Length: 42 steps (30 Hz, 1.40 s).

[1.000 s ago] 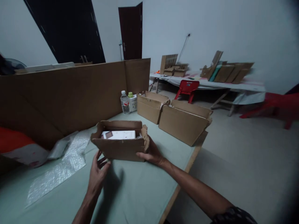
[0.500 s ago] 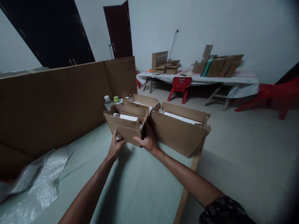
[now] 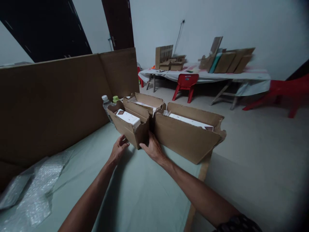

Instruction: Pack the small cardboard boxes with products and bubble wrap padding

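A small open-topped cardboard box (image 3: 127, 130) stands on the pale green cloth (image 3: 149, 190), with a white carton (image 3: 129, 118) inside it. My right hand (image 3: 152, 148) grips its near right corner, thumb in front and fingers along the side, partly hidden. My left hand (image 3: 119, 148) is by the lower front edge, fingers bent and apart; whether the fingertips touch the cardboard is unclear. To the right stands a longer cardboard box (image 3: 183, 137) holding a white flat carton (image 3: 190, 121). Another cardboard box (image 3: 151, 100) sits behind.
A clear bottle (image 3: 106, 103) and a green cap (image 3: 116, 99) are behind the small box. A tall cardboard panel (image 3: 60, 96) borders the left side. Bubble wrap (image 3: 41, 190) lies at lower left. The table's wooden edge (image 3: 204, 170) runs along the right. Beyond stands a red chair (image 3: 187, 82).
The small cardboard box has turned, and its right side now faces me more. My left hand's fingers have come off its front face to its lower edge. The view has shifted slightly.
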{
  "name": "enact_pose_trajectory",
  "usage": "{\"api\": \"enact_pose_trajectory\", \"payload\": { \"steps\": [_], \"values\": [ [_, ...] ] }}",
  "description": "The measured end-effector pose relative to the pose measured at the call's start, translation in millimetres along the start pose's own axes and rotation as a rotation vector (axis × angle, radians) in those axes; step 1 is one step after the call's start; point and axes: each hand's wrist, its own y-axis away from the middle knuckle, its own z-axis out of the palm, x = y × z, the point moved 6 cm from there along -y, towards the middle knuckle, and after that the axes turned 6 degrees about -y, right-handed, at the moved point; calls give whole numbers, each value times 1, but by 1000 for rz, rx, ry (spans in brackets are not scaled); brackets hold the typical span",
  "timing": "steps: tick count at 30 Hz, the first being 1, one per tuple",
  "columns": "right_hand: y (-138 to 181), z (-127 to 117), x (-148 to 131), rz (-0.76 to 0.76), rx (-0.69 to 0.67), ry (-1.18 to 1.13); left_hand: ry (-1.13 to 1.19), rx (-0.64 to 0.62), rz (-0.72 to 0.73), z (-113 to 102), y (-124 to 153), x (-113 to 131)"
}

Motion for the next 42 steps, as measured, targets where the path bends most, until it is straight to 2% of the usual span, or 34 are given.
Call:
{"api": "enact_pose_trajectory", "payload": {
  "steps": [5, 8, 12, 15, 17, 19, 21, 24, 27, 30, 32, 37, 42],
  "values": [
    [2, -6, -1, 14, -145, 192, -161, -25, 91, 12, 52, -13],
    [11, -8, -9, -15, -227, 273, -286, -18, 167, 10, 100, -9],
    [29, -2, -19, -141, -332, 324, -442, -6, 207, -2, 173, 6],
    [44, 13, -13, -251, -390, 316, -669, -69, 213, -7, 227, 18],
    [54, 23, -10, -346, -314, 315, -787, -91, 206, -11, 260, 23],
    [67, 38, -11, -431, -262, 309, -822, -62, 195, -20, 289, 26],
    [83, 58, -25, -532, -261, 297, -832, -36, 184, -31, 315, 26],
    [116, 89, -71, -696, -298, 257, -811, -11, 167, -56, 350, 25],
    [156, 121, -132, -838, -332, 203, -778, 106, 136, -100, 382, 26],
    [195, 149, -186, -951, -367, 157, -802, 353, -8, -166, 411, 24],
    [215, 164, -213, -1006, -395, 119, -834, 510, -99, -213, 431, 23],
    [232, 191, -245, -1035, -438, 73, -938, 892, -225, -323, 473, 34],
    [227, 201, -253, -1003, -474, 106, -1072, 1254, -319, -436, 483, 79]
  ]
}}
